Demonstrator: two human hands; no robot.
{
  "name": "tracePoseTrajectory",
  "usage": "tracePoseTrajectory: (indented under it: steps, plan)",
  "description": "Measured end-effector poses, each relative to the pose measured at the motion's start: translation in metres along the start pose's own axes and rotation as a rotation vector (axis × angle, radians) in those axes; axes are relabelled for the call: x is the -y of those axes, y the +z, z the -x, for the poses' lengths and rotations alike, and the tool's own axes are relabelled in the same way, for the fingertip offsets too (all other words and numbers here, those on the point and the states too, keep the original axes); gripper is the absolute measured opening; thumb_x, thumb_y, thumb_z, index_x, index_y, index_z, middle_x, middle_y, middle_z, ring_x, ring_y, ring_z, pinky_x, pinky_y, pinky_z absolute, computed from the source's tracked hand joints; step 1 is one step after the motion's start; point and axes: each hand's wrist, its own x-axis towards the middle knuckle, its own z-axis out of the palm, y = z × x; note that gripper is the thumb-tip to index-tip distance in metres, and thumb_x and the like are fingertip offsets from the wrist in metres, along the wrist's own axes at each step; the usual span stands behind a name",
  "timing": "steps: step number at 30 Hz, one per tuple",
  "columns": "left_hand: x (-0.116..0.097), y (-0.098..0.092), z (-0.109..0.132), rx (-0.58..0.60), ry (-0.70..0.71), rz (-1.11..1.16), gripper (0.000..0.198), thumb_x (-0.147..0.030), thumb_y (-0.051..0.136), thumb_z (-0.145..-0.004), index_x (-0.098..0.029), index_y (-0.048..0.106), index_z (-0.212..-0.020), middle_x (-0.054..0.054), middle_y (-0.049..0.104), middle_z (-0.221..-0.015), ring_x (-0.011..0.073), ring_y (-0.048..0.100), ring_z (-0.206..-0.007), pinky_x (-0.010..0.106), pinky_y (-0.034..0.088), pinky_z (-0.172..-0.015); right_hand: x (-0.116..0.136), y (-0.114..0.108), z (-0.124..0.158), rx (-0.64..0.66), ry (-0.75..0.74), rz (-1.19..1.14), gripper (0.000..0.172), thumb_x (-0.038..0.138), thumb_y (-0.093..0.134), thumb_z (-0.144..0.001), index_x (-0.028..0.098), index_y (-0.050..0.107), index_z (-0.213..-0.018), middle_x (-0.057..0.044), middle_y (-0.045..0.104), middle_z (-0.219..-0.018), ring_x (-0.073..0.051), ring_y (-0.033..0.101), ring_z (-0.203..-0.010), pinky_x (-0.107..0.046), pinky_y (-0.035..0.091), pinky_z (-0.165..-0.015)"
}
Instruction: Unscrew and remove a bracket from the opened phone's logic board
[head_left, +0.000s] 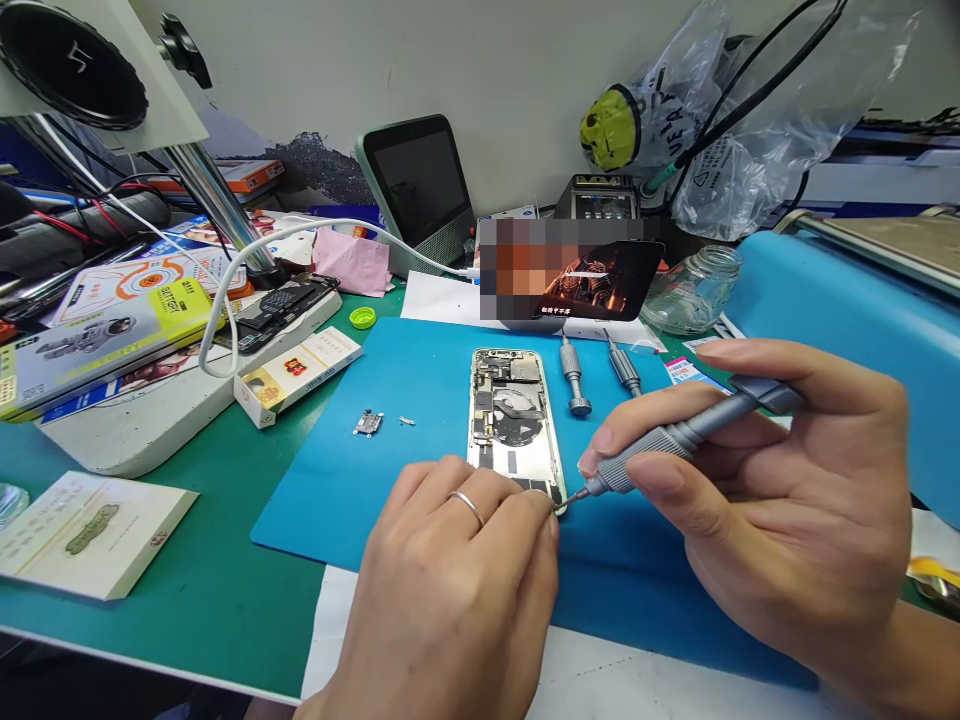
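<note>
An opened phone [517, 415], its inner boards and a round dark coil showing, lies on the blue mat [322, 500]. My left hand [457, 590], with a ring on one finger, is closed over the phone's near end and hides part of it; thumb and index finger meet by the near right corner. My right hand [795, 520] grips a grey precision screwdriver [649, 455] at a slant, its tip touching or almost touching that corner beside my left fingertips. A small metal part [368, 422] and a tiny piece [406, 421] sit left of the phone.
Two more screwdrivers, one upright-looking grey one [574, 375] and another [622, 365], lie beyond my right hand. Behind them are a propped phone playing video [607, 280] and a glass jar [694, 290]. Boxes, a white cable [300, 228] and a metal stand [214, 200] crowd the left.
</note>
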Motion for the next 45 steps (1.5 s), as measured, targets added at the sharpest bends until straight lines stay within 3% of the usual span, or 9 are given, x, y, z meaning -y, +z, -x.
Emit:
tracePoseTrajectory:
  steps: [7,17,36,45]
  plan:
    - [-0.0035,0.0051,-0.0001,-0.073,-0.041,0.034,0.022,-0.015,0.055,-0.11,-0.023,0.073,-0.103,-0.005,0.075,-0.094,0.0156,0.062,-0.084,0.039,0.041,-0.08,-0.0016,-0.0018,-0.0013,0.032,-0.049,-0.005,0.056,0.002,0.084,-0.088,0.031,0.065,-0.132,0.005,0.072,-0.089,-0.015,0.081,-0.075,-0.022,0.07,-0.059]
    - [-0.0011,0.0018,-0.0005,-0.011,0.0,0.008,0.018,-0.015,0.057,-0.109,-0.024,0.073,-0.11,-0.005,0.076,-0.098,0.0146,0.063,-0.086,0.038,0.043,-0.079,-0.0012,-0.004,-0.0013,0.061,-0.06,0.037,0.055,0.004,0.083,-0.09,0.033,0.065,-0.134,0.003,0.072,-0.088,-0.017,0.082,-0.076,-0.024,0.07,-0.057]
    - [-0.0001,0.0,-0.0013,0.002,-0.005,0.023,0.016,-0.016,0.059,-0.108,-0.025,0.072,-0.111,-0.006,0.077,-0.099,0.015,0.064,-0.086,0.038,0.044,-0.077,-0.0017,-0.0052,-0.0048,0.103,-0.108,0.096,0.055,0.006,0.08,-0.094,0.034,0.067,-0.14,0.002,0.067,-0.089,-0.017,0.081,-0.075,-0.023,0.07,-0.055]
    - [-0.002,0.0005,-0.0027,-0.019,-0.011,0.032,0.019,-0.016,0.06,-0.107,-0.026,0.062,-0.091,-0.005,0.077,-0.099,0.016,0.065,-0.084,0.039,0.044,-0.077,-0.0022,-0.0042,-0.0046,0.1,-0.108,0.08,0.059,0.004,0.08,-0.093,0.033,0.066,-0.141,0.002,0.069,-0.089,-0.017,0.082,-0.076,-0.023,0.07,-0.057]
